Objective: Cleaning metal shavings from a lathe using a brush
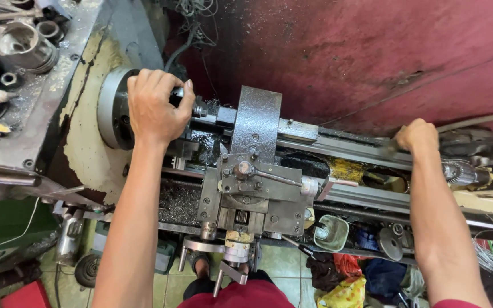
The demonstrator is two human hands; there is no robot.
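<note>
We look down over a small metal lathe (292,188) that runs left to right in front of a stained red wall (372,57). Our left hand (154,108) lies over the round chuck (112,108) at the lathe's left end, fingers curled over its top and thumb hooked down its right side, so it grips the chuck. Our right hand (416,136) reaches to the far right end of the bed and is closed around a thin dark bar (469,122) that sticks out to the right; the part inside the fist is hidden, and the hand is a little blurred.

Between the two hands stands the tool post (256,122), a grey speckled block, with the carriage (252,191) below it and a slim lever (272,177) pointing right. Metal chips (181,202) lie in the tray under the chuck. A handwheel (203,244) hangs at the front of the carriage, nearest us.

On the headstock shelf (35,114) at upper left sit a metal cup (21,45) and several rings and sockets. To the right, below the bed, a small green dish (331,232) rests among rags, and a yellow bag (343,294) lies on the tiled floor (283,262).
</note>
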